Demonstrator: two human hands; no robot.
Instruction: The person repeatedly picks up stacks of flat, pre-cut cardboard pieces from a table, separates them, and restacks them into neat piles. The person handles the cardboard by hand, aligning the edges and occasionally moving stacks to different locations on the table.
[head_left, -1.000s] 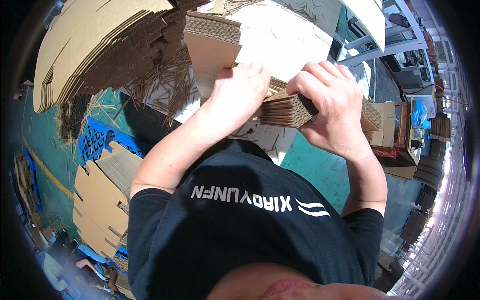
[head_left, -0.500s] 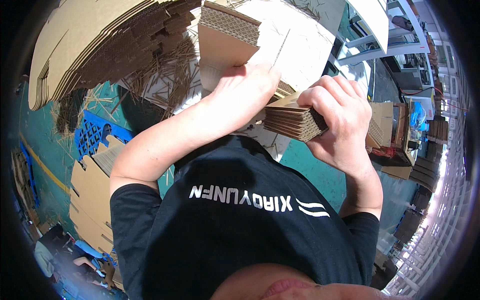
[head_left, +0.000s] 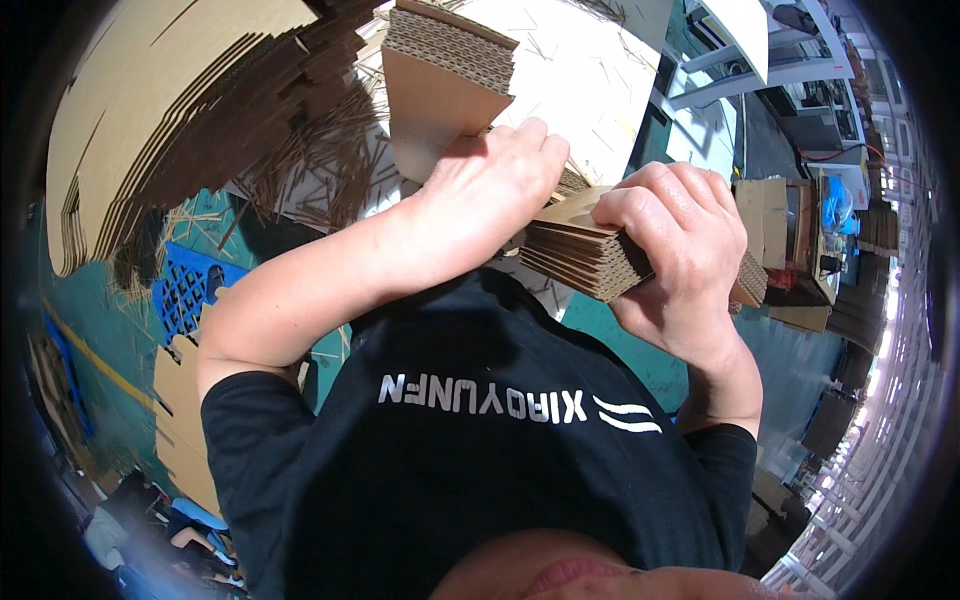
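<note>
Right hand grips cardboard stack, partly hidden.

Teal-green floor, marked by a yellow line at lower left. On it: a blue plastic pallet, partly covered; flat die-cut cardboard blanks just beside the pallet, toward lower left; loose cardboard strips and shavings scattered near the pallet's upper edge. Large fanned stack of flat cardboard sheets at upper left, lower edge down among the shavings. Pale work surface at top centre, littered with thin cardboard slivers. Further cardboard stacks at right; support beneath them not discernible.
</note>
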